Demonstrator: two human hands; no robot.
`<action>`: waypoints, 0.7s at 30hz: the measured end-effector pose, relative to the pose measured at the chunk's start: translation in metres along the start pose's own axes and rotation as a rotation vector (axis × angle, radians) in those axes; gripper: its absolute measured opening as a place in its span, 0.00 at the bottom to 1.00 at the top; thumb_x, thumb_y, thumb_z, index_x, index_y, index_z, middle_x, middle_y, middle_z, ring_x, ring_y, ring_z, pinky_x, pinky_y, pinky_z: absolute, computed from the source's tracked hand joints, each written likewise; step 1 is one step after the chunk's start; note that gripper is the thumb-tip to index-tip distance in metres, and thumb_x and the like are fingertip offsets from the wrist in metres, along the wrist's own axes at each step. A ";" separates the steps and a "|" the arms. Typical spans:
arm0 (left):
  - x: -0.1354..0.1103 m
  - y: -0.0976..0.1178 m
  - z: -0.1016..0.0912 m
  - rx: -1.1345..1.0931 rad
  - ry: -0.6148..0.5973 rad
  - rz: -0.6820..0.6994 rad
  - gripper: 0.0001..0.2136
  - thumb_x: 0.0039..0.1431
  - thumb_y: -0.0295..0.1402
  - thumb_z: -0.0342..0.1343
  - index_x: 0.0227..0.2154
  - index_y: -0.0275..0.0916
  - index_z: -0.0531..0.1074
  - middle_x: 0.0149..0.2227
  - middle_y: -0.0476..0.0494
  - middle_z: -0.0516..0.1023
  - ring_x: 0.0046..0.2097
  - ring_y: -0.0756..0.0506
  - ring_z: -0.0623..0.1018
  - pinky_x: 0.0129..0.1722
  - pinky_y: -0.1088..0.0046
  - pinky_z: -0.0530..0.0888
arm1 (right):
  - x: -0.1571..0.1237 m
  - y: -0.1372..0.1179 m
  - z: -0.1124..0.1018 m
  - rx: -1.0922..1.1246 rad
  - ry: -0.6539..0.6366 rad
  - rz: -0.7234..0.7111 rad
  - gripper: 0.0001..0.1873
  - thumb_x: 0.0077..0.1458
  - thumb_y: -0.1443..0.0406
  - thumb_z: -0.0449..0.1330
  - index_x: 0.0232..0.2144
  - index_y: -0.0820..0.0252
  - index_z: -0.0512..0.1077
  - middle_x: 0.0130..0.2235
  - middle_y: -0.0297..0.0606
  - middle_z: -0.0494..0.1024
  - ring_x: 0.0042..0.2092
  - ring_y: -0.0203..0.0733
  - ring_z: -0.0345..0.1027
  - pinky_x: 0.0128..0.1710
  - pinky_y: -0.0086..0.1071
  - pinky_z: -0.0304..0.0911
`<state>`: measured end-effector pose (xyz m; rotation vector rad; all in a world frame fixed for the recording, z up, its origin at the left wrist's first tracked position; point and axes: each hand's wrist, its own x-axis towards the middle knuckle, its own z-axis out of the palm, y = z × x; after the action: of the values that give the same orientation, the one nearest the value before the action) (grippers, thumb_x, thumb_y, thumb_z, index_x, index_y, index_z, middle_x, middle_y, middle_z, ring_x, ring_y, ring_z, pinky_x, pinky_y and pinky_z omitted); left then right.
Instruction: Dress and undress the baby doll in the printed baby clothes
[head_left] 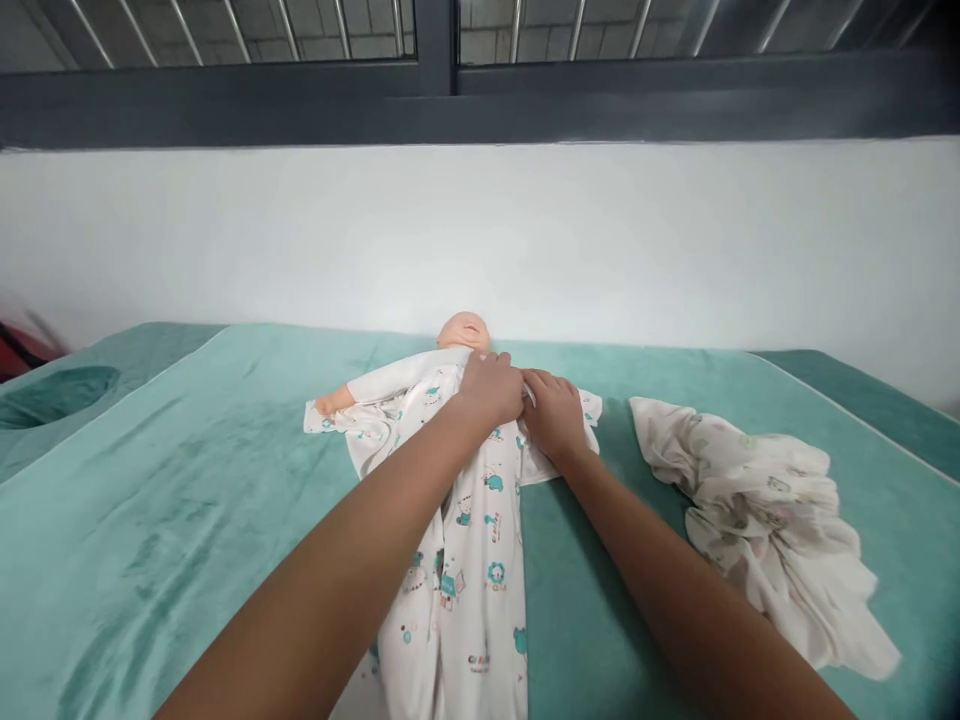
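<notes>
A baby doll (463, 328) lies on its back with its head toward the wall. A white footed baby romper (491, 520) with teal and brown prints is spread open under and over it. One doll arm, in a white sleeve, rests on the left with its hand (334, 401) showing. On the doll's upper chest, my left hand (491, 388) has its fingers curled on the romper's cloth. Beside it, my right hand (555, 412) pinches the romper near the right sleeve (591, 408). The doll's other arm is hidden behind my hands.
Teal plush bedding (225, 500) covers the surface beneath. A crumpled white printed garment (765, 510) lies to the right. Behind stands a white wall (480, 230) below a dark window frame (225, 108). A red object (22, 352) shows at the far left edge.
</notes>
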<state>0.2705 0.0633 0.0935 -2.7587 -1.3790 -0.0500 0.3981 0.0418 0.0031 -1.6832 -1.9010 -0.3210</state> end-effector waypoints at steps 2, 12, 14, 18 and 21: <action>0.012 0.009 0.005 0.031 -0.033 -0.027 0.14 0.59 0.35 0.53 0.45 0.34 0.73 0.52 0.32 0.72 0.54 0.37 0.71 0.54 0.57 0.64 | 0.001 0.004 0.000 0.027 0.015 0.034 0.22 0.55 0.72 0.50 0.50 0.56 0.70 0.50 0.41 0.77 0.50 0.49 0.66 0.51 0.40 0.53; 0.010 -0.004 -0.006 0.099 -0.160 -0.144 0.24 0.58 0.31 0.54 0.58 0.34 0.62 0.57 0.29 0.66 0.57 0.35 0.68 0.53 0.60 0.65 | 0.001 0.005 0.000 0.146 0.047 0.123 0.27 0.49 0.75 0.48 0.50 0.56 0.71 0.50 0.41 0.76 0.51 0.50 0.66 0.53 0.41 0.54; 0.009 -0.008 -0.008 0.114 -0.176 -0.172 0.24 0.57 0.31 0.55 0.57 0.33 0.63 0.57 0.28 0.65 0.58 0.35 0.68 0.53 0.60 0.66 | -0.001 0.005 0.000 0.162 0.048 0.131 0.28 0.48 0.76 0.48 0.49 0.56 0.71 0.50 0.41 0.76 0.52 0.49 0.65 0.54 0.41 0.53; 0.011 -0.012 -0.005 0.143 -0.210 -0.195 0.26 0.54 0.31 0.58 0.56 0.34 0.65 0.56 0.29 0.66 0.57 0.34 0.67 0.53 0.59 0.67 | -0.002 0.005 -0.001 0.205 0.036 0.165 0.31 0.45 0.79 0.47 0.50 0.55 0.71 0.51 0.40 0.75 0.52 0.48 0.65 0.54 0.41 0.53; 0.019 -0.009 0.000 0.159 -0.237 -0.154 0.24 0.53 0.30 0.58 0.55 0.35 0.68 0.57 0.29 0.66 0.58 0.32 0.66 0.54 0.55 0.66 | 0.000 0.005 0.001 0.243 0.009 0.169 0.28 0.50 0.75 0.48 0.53 0.58 0.68 0.53 0.42 0.75 0.53 0.49 0.65 0.55 0.41 0.54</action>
<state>0.2753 0.0838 0.0947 -2.5887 -1.5712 0.3752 0.4025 0.0432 0.0013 -1.6592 -1.7011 -0.0296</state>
